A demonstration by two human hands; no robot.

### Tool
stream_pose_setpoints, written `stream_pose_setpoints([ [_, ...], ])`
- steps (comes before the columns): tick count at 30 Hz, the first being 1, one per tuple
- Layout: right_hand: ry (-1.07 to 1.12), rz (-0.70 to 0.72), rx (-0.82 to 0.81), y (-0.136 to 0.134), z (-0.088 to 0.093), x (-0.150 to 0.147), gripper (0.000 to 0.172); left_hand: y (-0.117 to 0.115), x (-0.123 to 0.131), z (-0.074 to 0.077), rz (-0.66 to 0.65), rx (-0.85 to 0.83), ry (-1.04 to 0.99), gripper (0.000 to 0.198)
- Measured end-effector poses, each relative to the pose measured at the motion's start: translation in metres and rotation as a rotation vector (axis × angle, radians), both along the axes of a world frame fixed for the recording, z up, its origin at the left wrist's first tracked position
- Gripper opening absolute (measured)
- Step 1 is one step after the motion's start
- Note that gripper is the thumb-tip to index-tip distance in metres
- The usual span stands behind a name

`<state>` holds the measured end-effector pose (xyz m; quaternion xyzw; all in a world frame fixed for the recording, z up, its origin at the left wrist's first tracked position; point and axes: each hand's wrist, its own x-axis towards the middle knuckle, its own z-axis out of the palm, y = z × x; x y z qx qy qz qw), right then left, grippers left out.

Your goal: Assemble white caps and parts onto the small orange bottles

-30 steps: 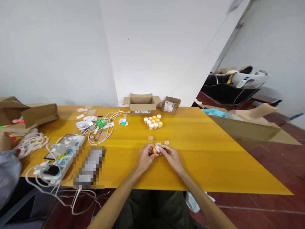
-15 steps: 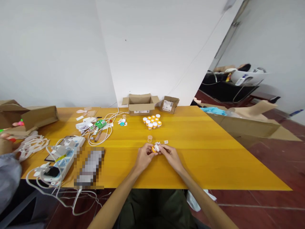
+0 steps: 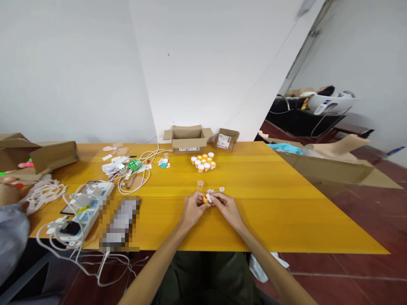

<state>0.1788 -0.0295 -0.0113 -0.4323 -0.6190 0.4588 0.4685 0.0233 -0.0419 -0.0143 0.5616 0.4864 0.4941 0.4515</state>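
My left hand [image 3: 192,209] and my right hand [image 3: 226,207] meet over the yellow table [image 3: 280,203], both gripping a small orange-and-white container [image 3: 207,198] between their fingertips. Just beyond my fingers lie a few tiny white pieces [image 3: 216,189] and a small clear cup [image 3: 200,184]. Farther back stands a cluster of several orange-and-white containers [image 3: 203,162].
Two open cardboard boxes [image 3: 188,139] [image 3: 226,140] sit at the table's far edge. White cables, a power strip [image 3: 85,207], a green packet [image 3: 135,164] and small parts crowd the left side. Another person's sleeve [image 3: 11,233] shows at the far left. A large flattened carton [image 3: 330,165] lies right of the table.
My fingers shifted slightly on the small container; both hands stay in the same spot. The view drifted a little.
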Motion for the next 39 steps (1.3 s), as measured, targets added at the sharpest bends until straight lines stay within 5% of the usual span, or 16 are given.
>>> stream_pose_setpoints([
  [18,-0.025,-0.051,0.042,-0.004,-0.001,-0.0041,0.032,-0.0014,0.0005,0.0019,-0.019,0.006,0.005,0.014],
  [39,0.007,-0.04,0.011,-0.0026,-0.008,-0.0028,0.034,-0.0012,0.001,0.0029,-0.048,0.028,-0.008,0.022],
])
